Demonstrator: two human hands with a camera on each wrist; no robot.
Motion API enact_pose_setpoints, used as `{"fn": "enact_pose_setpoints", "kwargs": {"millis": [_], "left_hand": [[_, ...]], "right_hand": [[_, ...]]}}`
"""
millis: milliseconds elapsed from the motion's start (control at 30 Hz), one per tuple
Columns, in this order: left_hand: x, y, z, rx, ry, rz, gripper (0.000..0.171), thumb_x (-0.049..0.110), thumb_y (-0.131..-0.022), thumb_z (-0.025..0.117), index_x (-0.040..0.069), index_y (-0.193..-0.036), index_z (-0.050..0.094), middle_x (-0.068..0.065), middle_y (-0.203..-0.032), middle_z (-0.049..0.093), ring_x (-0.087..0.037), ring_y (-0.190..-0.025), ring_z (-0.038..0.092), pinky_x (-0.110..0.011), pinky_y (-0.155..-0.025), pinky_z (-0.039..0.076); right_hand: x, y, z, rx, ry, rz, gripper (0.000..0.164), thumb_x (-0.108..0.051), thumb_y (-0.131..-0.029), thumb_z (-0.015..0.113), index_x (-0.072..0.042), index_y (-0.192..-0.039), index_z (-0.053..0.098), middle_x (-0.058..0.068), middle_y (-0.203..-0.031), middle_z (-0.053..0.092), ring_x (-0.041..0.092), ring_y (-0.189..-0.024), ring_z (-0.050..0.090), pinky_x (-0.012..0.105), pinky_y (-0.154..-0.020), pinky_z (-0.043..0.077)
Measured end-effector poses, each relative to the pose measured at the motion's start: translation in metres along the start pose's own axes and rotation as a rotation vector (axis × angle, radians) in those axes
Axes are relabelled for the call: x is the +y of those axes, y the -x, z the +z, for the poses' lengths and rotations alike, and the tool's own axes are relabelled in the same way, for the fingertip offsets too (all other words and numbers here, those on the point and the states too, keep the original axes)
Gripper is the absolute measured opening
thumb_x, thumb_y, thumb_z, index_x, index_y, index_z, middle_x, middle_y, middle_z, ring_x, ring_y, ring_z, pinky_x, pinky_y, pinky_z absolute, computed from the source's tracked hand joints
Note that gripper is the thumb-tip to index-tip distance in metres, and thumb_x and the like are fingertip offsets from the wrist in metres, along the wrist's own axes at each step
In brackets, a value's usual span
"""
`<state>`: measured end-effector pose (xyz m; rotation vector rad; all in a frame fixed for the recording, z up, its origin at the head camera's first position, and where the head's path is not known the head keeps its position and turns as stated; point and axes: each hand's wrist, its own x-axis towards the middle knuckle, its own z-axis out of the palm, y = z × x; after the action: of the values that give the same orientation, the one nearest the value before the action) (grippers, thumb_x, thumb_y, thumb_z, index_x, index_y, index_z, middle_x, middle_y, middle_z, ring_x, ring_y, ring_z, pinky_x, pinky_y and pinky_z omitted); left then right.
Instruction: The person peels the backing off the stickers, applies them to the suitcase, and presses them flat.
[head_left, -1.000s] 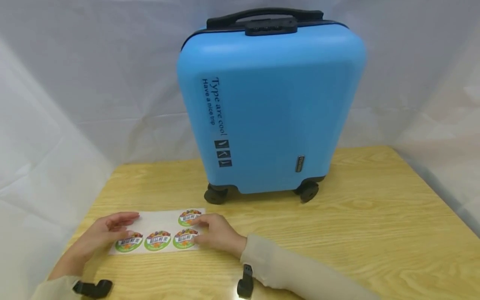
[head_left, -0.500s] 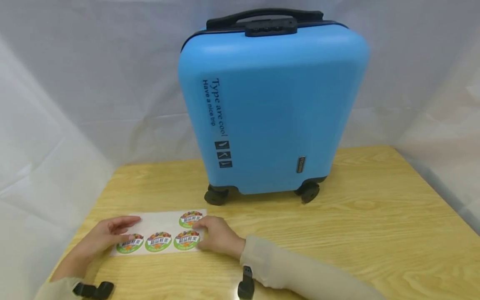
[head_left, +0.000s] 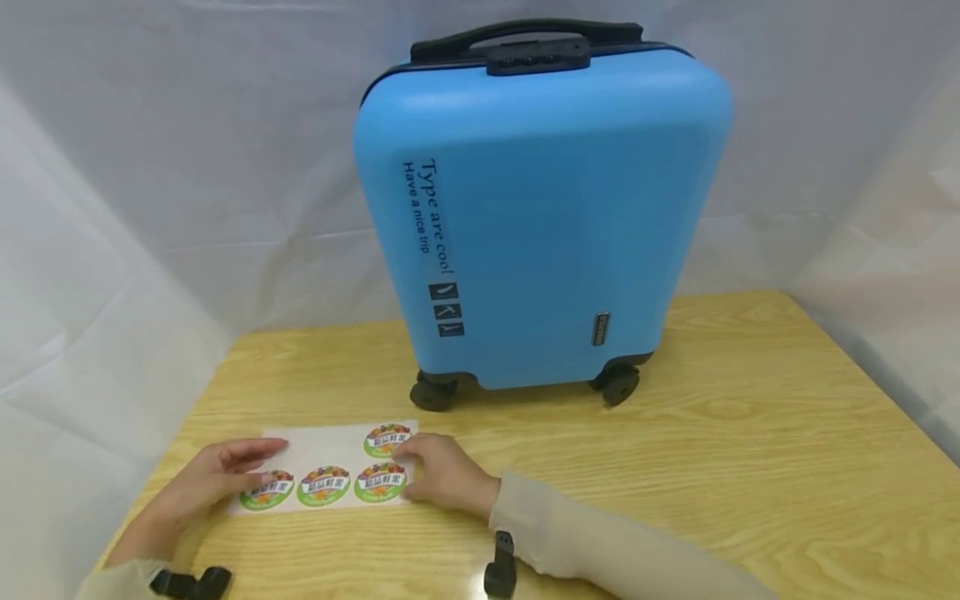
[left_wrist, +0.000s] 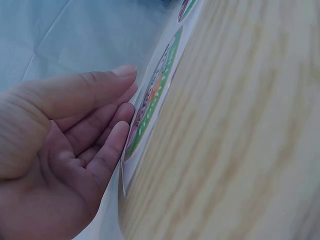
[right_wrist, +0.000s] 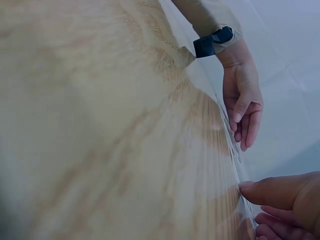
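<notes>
White cloth (head_left: 262, 167), backdrop: hanging in soft creases behind a wood-grain table (head_left: 765, 433).

Suitcase (head_left: 547, 225), blue, one: standing upright toward the table's far side, handle uppermost.

Sticker sheet (head_left: 322, 446), white, one: lying on the near left part of the table, in front of the suitcase and apart from it. It is bearing four round stickers (head_left: 324, 487), three along the near row and one at the far right; elsewhere the far row is showing bare backing.

Left hand (head_left: 198, 483), one: resting at the sheet's left end, fingers relaxed, thumb overlapping the leftmost sticker; it is gripping nothing that I am seeing.

Right hand (head_left: 450, 477), one: touching the sheet's right end, thumb and fingers lying apart, not closing round it.

Handling note, my judgement: steadying this sheet well is calling for light, even pressure from both ends, with the fingertips keeping off the printed faces and the backing lying flat.

Views: from my distance, the head camera is giving me the sticker layout. The left wrist view is adding the palm, hidden from above; the right wrist view is adding the sheet nearly edge-on, its stickers unreadable.
</notes>
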<state>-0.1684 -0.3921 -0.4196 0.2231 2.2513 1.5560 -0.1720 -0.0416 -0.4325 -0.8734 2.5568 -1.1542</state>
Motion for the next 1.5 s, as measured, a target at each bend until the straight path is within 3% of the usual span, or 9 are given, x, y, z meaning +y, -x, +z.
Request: {"fn": "enact_pose_setpoints", "kwargs": {"millis": [233,333,433,533,800,1133,1333,1500], "left_hand": [[0.004,-0.003,0.007,-0.009,-0.048,-0.006,0.053,0.008,-0.086,0.067,-0.010,-0.132,0.046,0.023,-0.115,0.060,0.000,-0.098,0.060,-0.021,-0.079,0.051],[0.005,-0.004,0.011,0.003,-0.104,-0.009,0.057,0.010,-0.085,0.068,-0.011,-0.132,0.044,0.000,-0.125,0.061,-0.001,-0.097,0.061,-0.024,-0.077,0.053],[0.006,-0.004,0.015,0.020,-0.165,0.002,0.058,0.011,-0.085,0.069,-0.011,-0.132,0.044,-0.025,-0.134,0.049,0.004,-0.097,0.059,-0.023,-0.077,0.052],[0.008,-0.005,0.019,0.031,-0.196,0.011,0.057,0.010,-0.085,0.068,-0.011,-0.132,0.045,-0.033,-0.137,0.039,0.008,-0.099,0.056,-0.022,-0.078,0.052],[0.015,-0.009,0.027,0.021,-0.182,-0.008,0.055,0.009,-0.085,0.067,-0.010,-0.133,0.045,-0.034,-0.136,0.040,0.002,-0.095,0.059,-0.025,-0.076,0.053],[0.009,-0.008,0.029,0.018,-0.178,0.018,0.056,0.010,-0.084,0.068,-0.010,-0.132,0.046,-0.031,-0.137,0.042,0.009,-0.100,0.055,-0.022,-0.079,0.052],[0.011,-0.010,0.031,-0.013,-0.150,0.020,0.057,0.009,-0.086,0.067,-0.010,-0.133,0.044,-0.030,-0.136,0.043,0.004,-0.099,0.058,-0.026,-0.077,0.053],[0.013,-0.011,0.034,-0.017,-0.150,0.024,0.056,0.008,-0.085,0.068,-0.011,-0.132,0.044,-0.028,-0.136,0.045,0.008,-0.100,0.056,-0.024,-0.078,0.053]], "right_hand": [[0.003,0.006,-0.011,-0.022,0.055,-0.012,0.041,-0.012,-0.074,0.079,-0.009,-0.114,0.066,-0.001,-0.114,0.065,0.013,-0.110,0.057,0.024,-0.097,0.042],[0.005,0.009,-0.013,-0.031,0.042,-0.010,0.041,-0.012,-0.075,0.079,-0.008,-0.113,0.067,-0.001,-0.114,0.065,0.013,-0.110,0.057,0.024,-0.097,0.042],[0.007,0.010,-0.015,-0.036,0.026,-0.011,0.040,-0.011,-0.075,0.079,-0.007,-0.113,0.067,-0.001,-0.113,0.065,0.012,-0.109,0.057,0.023,-0.095,0.043],[0.009,0.010,-0.015,-0.035,0.006,-0.012,0.039,-0.010,-0.076,0.078,-0.007,-0.113,0.067,-0.001,-0.113,0.066,0.012,-0.108,0.058,0.022,-0.094,0.043],[0.010,0.012,-0.018,-0.030,-0.001,0.003,0.039,-0.007,-0.075,0.077,-0.008,-0.113,0.067,-0.001,-0.113,0.066,0.012,-0.109,0.057,0.023,-0.095,0.043],[0.011,0.015,-0.016,-0.003,-0.042,0.003,0.038,-0.008,-0.076,0.075,-0.008,-0.114,0.067,0.001,-0.112,0.066,0.011,-0.103,0.059,0.022,-0.087,0.046],[0.013,0.015,-0.015,-0.014,-0.091,0.012,0.041,-0.007,-0.077,0.075,-0.010,-0.117,0.066,0.001,-0.116,0.065,0.009,-0.098,0.060,0.019,-0.079,0.047],[0.014,0.016,-0.014,-0.019,-0.090,0.017,0.043,-0.007,-0.077,0.077,-0.010,-0.118,0.065,0.002,-0.116,0.065,0.010,-0.101,0.060,0.020,-0.083,0.048]]}}
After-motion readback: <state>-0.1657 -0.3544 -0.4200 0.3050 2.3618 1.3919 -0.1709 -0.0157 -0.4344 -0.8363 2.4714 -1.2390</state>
